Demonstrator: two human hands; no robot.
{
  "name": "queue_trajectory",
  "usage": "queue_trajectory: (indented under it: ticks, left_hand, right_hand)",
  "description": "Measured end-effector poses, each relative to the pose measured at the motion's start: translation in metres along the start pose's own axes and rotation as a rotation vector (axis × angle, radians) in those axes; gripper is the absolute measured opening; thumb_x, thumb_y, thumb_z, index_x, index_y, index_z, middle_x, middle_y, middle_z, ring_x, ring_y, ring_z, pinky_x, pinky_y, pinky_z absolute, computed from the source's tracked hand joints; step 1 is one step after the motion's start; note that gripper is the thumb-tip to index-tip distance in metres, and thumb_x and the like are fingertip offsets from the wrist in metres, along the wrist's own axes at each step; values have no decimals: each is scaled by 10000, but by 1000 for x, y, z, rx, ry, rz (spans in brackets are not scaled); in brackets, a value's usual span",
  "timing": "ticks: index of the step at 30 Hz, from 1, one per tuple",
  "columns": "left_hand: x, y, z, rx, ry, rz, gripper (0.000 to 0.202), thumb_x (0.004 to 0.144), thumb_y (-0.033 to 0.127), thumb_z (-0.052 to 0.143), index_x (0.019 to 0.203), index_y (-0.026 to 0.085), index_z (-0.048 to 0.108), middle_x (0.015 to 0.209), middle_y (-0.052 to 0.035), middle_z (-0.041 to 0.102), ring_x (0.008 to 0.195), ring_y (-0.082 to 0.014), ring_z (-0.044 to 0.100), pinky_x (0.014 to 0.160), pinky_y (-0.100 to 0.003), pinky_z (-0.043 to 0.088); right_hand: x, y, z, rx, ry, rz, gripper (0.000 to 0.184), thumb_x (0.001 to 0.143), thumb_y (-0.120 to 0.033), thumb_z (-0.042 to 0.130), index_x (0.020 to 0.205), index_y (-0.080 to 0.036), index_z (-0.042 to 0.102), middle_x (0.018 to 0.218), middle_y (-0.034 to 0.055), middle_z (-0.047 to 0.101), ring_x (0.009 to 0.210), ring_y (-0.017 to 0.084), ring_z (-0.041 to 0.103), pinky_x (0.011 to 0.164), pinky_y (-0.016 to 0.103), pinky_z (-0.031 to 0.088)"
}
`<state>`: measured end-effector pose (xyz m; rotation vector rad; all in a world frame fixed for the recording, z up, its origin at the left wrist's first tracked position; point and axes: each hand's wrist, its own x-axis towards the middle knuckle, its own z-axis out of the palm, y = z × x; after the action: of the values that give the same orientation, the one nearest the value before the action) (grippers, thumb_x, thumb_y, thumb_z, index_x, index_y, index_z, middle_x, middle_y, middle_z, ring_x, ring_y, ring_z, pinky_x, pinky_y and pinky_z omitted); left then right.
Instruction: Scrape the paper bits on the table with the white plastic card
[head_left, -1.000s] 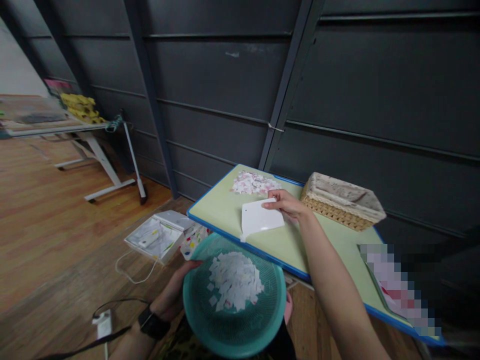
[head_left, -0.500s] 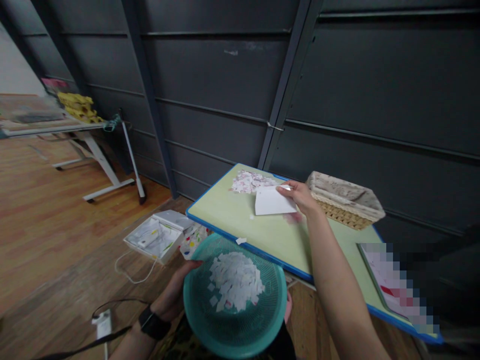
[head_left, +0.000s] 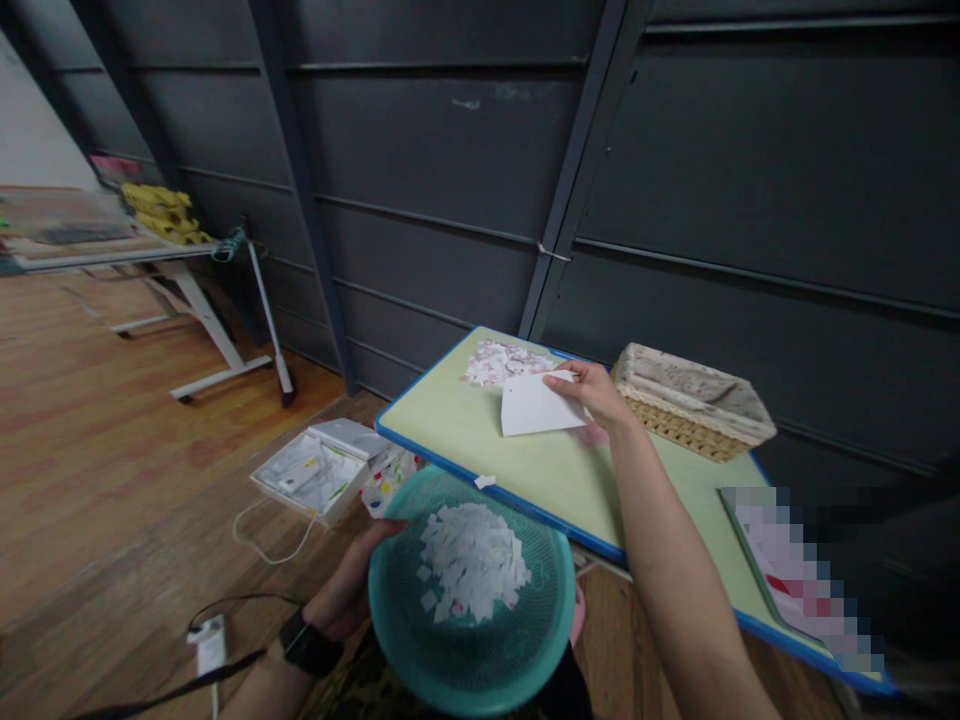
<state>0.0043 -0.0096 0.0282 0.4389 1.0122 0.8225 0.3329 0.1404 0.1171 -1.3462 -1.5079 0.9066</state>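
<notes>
My right hand [head_left: 589,393] pinches a white card [head_left: 536,405] by its right edge, holding it tilted just above the table. Behind the card lies a pile of small paper scraps [head_left: 504,361] on the tabletop. My left hand [head_left: 364,567], with a black band on its wrist, grips the left rim of a teal plastic colander [head_left: 551,640], thumb over the edge. Inside the colander sits a heap of torn white paper pieces [head_left: 474,560]. One loose paper scrap [head_left: 485,481] rests at the table's near edge, beside the colander's far rim.
The light-green table [head_left: 442,420] has a blue edge. On it stand a cloth-lined wicker basket [head_left: 694,430] and a partly pixelated tablet-like object [head_left: 780,590]. An open white box [head_left: 315,470] and a white power strip [head_left: 211,648] lie on the floor at left.
My right hand has moved the card slightly left and toward me, tilting it a little. The left hand keeps its hold on the colander.
</notes>
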Motion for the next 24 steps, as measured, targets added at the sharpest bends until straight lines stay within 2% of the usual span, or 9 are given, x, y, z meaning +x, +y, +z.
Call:
queue_trajectory:
  ticks: [4,8,15,20,24]
  left_hand:
    - [1,-1,-2,-20,-14,-1,119,707,269,670,666,157,667,548,-1,700,495,-148,596,557,-274,461]
    - [2,-1,-3,-9,-7,7,131,712,282,670,714,151,676,600,-14,724,534,-160,621,585,-281,475]
    - [0,1,-1,-7,-14,-7,129,689,291,687,691,163,668,566,-6,709,512,-159,613,599,-285,474]
    - [0,0,0,4,-3,7,121,706,275,661,690,156,675,583,-10,716,533,-164,618,613,-286,470]
    - [-1,0,-1,14,-10,7,137,702,294,666,677,159,676,579,-4,710,529,-161,613,630,-292,463]
  right_hand:
    - [2,2,0,-59,22,-21,412,574,-487,734,786,-155,615,704,50,645,583,147,548,468,237,364]
    - [-3,-4,3,-99,-29,-16,390,574,-470,736,780,-156,629,693,46,640,587,150,549,464,239,364]
    - [-11,-13,18,30,-156,66,407,541,-450,774,785,-171,605,667,22,626,561,143,555,457,233,375]
    - [-11,-15,31,22,-278,27,369,539,-428,789,692,-166,578,616,-9,590,547,109,519,462,211,342]
    - [-9,-11,30,114,-265,42,383,535,-428,796,706,-168,574,609,-23,584,519,96,506,454,211,329]
